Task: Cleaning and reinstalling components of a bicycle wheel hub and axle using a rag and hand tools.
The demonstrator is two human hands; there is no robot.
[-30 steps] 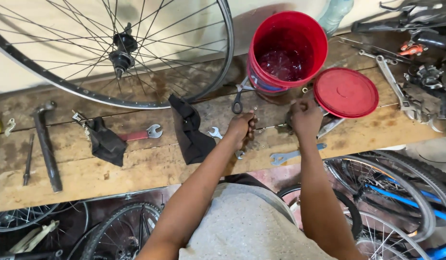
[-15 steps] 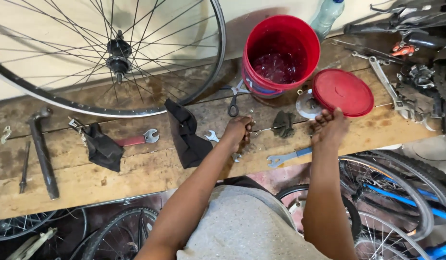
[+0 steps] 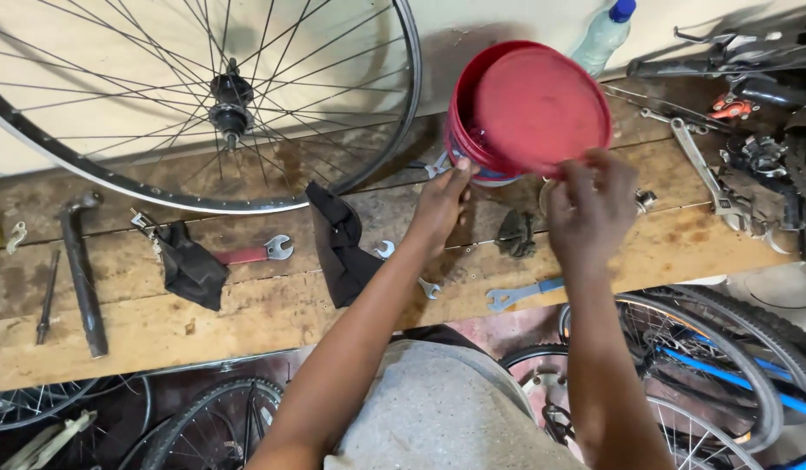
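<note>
Worn wooden bench [image 3: 246, 313]: right hand [image 3: 590, 202] tilts round red lid [image 3: 540, 109] over bucket [image 3: 462, 148]

The red lid [image 3: 542, 109] hides most of the red bucket's [image 3: 460, 144] inside.

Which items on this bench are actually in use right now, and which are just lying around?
In use:
red bucket, steadied by left hand
red lid, held over it by right hand

Lying about:
bicycle wheel
black rags
red-handled spanner
blue-handled spanner
hammer
plastic bottle
</note>
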